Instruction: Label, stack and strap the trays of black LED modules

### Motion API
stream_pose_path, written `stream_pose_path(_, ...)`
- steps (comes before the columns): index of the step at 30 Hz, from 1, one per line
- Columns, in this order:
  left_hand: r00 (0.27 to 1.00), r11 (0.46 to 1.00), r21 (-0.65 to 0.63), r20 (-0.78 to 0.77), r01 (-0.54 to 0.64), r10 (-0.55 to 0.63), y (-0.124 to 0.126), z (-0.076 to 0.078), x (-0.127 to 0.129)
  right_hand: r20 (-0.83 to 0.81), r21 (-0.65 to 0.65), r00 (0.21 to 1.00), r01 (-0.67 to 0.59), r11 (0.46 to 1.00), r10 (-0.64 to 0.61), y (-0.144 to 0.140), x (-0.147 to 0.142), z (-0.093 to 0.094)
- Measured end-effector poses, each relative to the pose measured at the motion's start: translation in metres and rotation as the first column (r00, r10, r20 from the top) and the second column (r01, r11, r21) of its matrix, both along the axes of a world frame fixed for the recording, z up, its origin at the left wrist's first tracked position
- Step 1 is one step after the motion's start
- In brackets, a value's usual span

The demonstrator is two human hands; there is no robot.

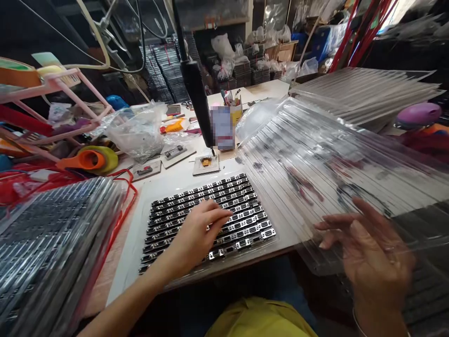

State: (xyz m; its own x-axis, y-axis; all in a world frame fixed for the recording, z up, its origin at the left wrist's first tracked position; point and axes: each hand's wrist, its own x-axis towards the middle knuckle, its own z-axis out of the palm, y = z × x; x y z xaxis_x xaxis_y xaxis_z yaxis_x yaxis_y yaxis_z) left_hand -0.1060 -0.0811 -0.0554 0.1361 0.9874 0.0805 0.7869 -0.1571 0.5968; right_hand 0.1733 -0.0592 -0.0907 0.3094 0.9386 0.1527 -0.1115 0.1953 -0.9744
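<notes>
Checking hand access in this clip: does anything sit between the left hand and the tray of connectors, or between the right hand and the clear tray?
Nothing visible does. The left hand rests directly on the tray of connectors, fingers on the rows. The right hand, blurred, is at the near edge of the clear tray, seemingly beneath it.

Connectors: black bodies with silver metal faces, set in even rows, dotted pin pattern. Tray lid held up: clear plastic, ribbed in parallel lines, red and dark shapes showing through. Table: white top. Tape roll: orange with yellow-green edge. Rack: pink. Cord: red. Pole: black. Stacked trays at left: clear over black and silver. Garment at bottom: yellow. Round object far right: purple.
</notes>
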Motion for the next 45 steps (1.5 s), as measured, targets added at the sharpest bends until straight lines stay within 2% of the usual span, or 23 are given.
stream_pose_path(3, 0.996, 0.998, -0.015, -0.067, 0.053, -0.054, 0.039, -0.013, 0.032, -0.012, 0.001, 0.999, 0.034, 0.999, -0.034, -0.003, 0.007, 0.001)
stream_pose_path(7, 0.976, 0.998, -0.061, -0.214, 0.026, -0.039, 0.064, -0.032, 0.054, -0.032, 0.035, 0.993, 0.110, 0.993, -0.109, -0.005, 0.024, 0.002)
stream_pose_path(10, 0.967, 0.997, -0.074, -0.254, 0.000, -0.019, 0.070, -0.036, 0.060, -0.027, 0.058, 0.991, 0.136, 0.989, -0.134, -0.005, 0.035, 0.000)
stream_pose_path(13, 0.976, 0.996, -0.088, -0.217, -0.009, -0.011, 0.073, -0.034, 0.062, -0.015, 0.055, 0.992, 0.123, 0.991, -0.123, -0.003, 0.040, -0.003)
stream_pose_path(21, 0.973, 0.994, -0.102, -0.230, -0.024, 0.000, 0.077, -0.035, 0.065, -0.023, 0.063, 0.995, 0.094, 0.994, -0.093, -0.002, 0.039, -0.006)
stream_pose_path(24, 0.981, 0.996, -0.072, -0.190, -0.051, 0.036, 0.072, -0.026, 0.063, -0.016, 0.068, 0.994, 0.110, 0.992, -0.109, -0.005, 0.038, -0.003)
stream_pose_path(26, 0.988, 0.997, -0.022, -0.133, -0.079, 0.075, 0.062, -0.013, 0.055, -0.014, 0.071, 0.994, 0.113, 0.991, -0.113, -0.007, 0.038, -0.001)
stream_pose_path(29, 0.988, 0.988, 0.083, -0.070, -0.131, 0.137, 0.035, 0.007, 0.030, -0.015, 0.075, 0.995, 0.099, 0.992, -0.098, -0.008, 0.038, 0.000)
stream_pose_path(32, 0.965, 0.956, 0.151, -0.038, -0.250, 0.258, -0.003, 0.014, -0.008, -0.025, 0.073, 0.996, 0.084, 0.994, -0.083, -0.008, 0.034, 0.000)
stream_pose_path(34, 0.917, 0.905, 0.171, -0.017, -0.390, 0.399, -0.031, 0.008, -0.035, -0.037, 0.068, 0.997, 0.076, 0.995, -0.074, -0.006, 0.030, -0.001)
stream_pose_path(38, 0.737, 0.733, 0.151, -0.039, -0.664, 0.675, -0.085, -0.018, -0.083, -0.033, 0.075, 0.998, 0.049, 0.996, -0.046, -0.005, 0.018, -0.001)
stream_pose_path(41, 0.633, 0.637, 0.127, -0.070, -0.761, 0.771, -0.113, -0.035, -0.105, -0.014, 0.083, 1.000, 0.017, 0.996, -0.016, -0.007, 0.009, 0.002)
stream_pose_path(45, 0.572, 0.570, 0.062, 0.020, -0.819, 0.820, -0.133, -0.049, -0.116, 0.015, 0.110, 1.000, 0.006, 0.994, -0.008, -0.012, -0.006, 0.010)
